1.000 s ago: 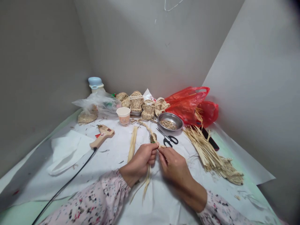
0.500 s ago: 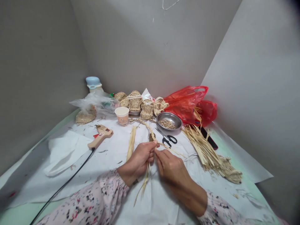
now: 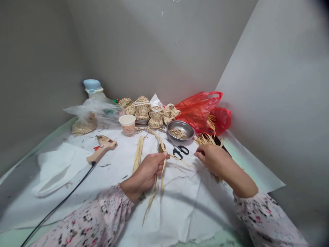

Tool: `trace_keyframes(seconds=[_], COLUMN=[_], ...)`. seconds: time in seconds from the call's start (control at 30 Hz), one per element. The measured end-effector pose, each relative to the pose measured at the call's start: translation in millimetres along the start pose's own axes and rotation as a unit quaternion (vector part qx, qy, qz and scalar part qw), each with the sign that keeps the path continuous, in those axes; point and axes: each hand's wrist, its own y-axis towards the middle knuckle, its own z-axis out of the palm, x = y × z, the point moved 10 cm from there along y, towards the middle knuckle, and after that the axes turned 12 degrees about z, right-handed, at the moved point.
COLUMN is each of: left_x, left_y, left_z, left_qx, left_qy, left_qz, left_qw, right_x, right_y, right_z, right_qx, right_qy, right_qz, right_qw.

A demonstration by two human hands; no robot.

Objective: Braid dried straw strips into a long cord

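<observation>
My left hand [image 3: 151, 168] pinches a braid of pale straw [image 3: 159, 140] near the middle of the table. Loose strands hang below the fingers, and one sticks out to the right. Over the bundle of dry straw strips [image 3: 205, 139] at the right is my right hand [image 3: 214, 159], its fingers bent toward the thumb. Whether those fingers hold a strip is too small to make out. Black-handled scissors [image 3: 180, 150] lie between the two hands. A flat pale strip [image 3: 138, 153] lies left of the braid.
Behind the hands stand a metal bowl [image 3: 191, 134] with small straw bits, a paper cup [image 3: 128, 126], several woven straw pieces [image 3: 142, 109] and a red plastic bag [image 3: 190, 109]. At left lie a corded glue gun [image 3: 101, 150], a white sheet [image 3: 59, 168] and a clear plastic bag [image 3: 97, 108].
My right hand has left the braid and moved right, over the straw bundle. My left hand keeps its pinch on the braid. The whole view has shifted slightly.
</observation>
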Motion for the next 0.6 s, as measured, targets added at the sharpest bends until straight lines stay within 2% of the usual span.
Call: trace_keyframes(seconds=[0.1, 0.23, 0.47, 0.6], left_x=[-2.2, -4.7, -4.8, -4.9], left_y=[-0.2, -4.0, -8.5, -10.3], left_z=[-1.2, 3.0, 6.3, 8.1], left_qx=[-0.007, 0.001, -0.002, 0.0], left_qy=[0.031, 0.043, 0.022, 0.016], left_qz=[0.004, -0.004, -0.026, -0.034], left_qw=[0.999, 0.999, 0.999, 0.999], right_x=[-32.7, -50.7, -60.9, -50.7], right_y=[7.6, 9.2, 14.3, 14.8], right_z=[5.5, 10.5, 27.4, 21.3], right_qx=[0.059, 0.101, 0.132, 0.155], right_qy=[-0.104, -0.166, -0.18, -0.131], right_qz=[0.086, 0.13, 0.139, 0.074], right_qw=[0.989, 0.972, 0.965, 0.976])
